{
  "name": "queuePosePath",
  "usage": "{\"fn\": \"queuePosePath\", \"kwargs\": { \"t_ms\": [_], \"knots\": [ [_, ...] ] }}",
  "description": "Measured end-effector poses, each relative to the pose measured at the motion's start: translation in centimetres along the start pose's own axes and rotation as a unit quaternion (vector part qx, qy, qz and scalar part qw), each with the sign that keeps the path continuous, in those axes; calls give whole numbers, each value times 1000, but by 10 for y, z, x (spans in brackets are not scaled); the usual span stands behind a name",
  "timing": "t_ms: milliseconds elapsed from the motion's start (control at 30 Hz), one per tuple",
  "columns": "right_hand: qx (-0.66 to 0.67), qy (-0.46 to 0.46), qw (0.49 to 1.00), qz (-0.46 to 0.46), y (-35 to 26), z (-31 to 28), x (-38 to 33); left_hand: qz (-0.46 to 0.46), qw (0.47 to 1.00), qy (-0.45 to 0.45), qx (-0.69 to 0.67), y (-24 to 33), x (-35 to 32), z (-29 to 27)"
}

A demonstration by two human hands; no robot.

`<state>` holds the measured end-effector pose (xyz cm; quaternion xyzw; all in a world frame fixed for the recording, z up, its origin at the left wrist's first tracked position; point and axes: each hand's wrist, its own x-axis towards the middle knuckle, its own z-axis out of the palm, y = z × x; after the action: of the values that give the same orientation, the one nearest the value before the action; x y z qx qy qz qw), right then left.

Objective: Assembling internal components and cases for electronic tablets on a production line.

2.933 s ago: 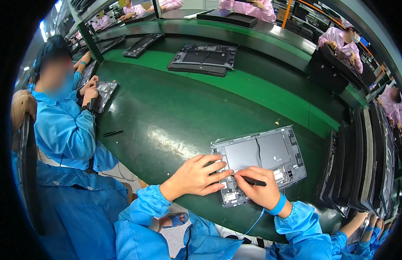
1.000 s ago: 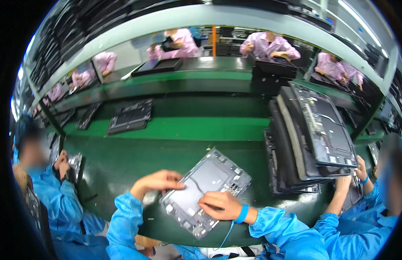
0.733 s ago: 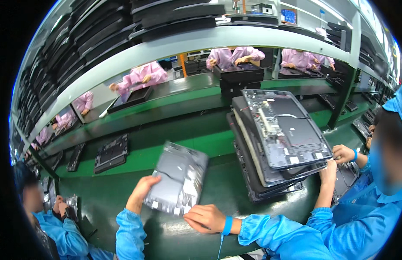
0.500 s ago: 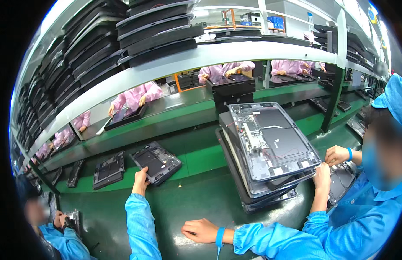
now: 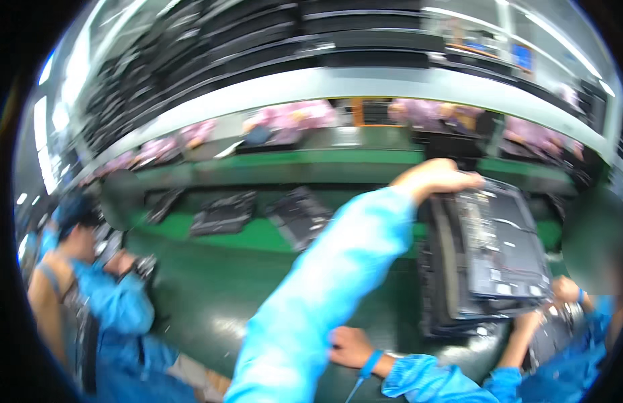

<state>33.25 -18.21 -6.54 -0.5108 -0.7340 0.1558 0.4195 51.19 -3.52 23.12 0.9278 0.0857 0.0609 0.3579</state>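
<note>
My left hand point(image 5: 438, 177) reaches far across the bench, fingers at the far left corner of an opened flat device housing point(image 5: 510, 238), which looks like a tablet with a circuit board and dark battery showing. The fingers seem closed on its edge, though blurred. This housing lies on top of a stack of dark trays and housings point(image 5: 438, 289). My right hand point(image 5: 352, 347), a blue band at its wrist, rests low on the green bench. Its fingers are curled and partly hidden behind my left sleeve; what they hold cannot be made out.
More opened housings point(image 5: 224, 213) lie along the bench's far side, one point(image 5: 299, 216) nearer the middle. A co-worker's hands point(image 5: 530, 321) work beside the stack at right; another person point(image 5: 116, 295) sits left. Overhead, a shelf rail point(image 5: 338, 84) carries stacked black trays.
My left hand has left the housing on the bench and moved right to the stack's top. My view has swung, shifting the scene. My right hand remains on the bench.
</note>
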Motion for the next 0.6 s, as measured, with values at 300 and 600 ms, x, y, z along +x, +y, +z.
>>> {"fn": "queuePosePath", "kwargs": {
  "t_ms": [300, 600],
  "knots": [
    [-55, 57, 997, -3, 6, 4, -4, 12, 985, 163, -50, -5, 15, 10],
    [-131, 92, 981, -107, 46, 35, -11, 196, 902, 314, -222, 30, 28, 15]
  ]
}}
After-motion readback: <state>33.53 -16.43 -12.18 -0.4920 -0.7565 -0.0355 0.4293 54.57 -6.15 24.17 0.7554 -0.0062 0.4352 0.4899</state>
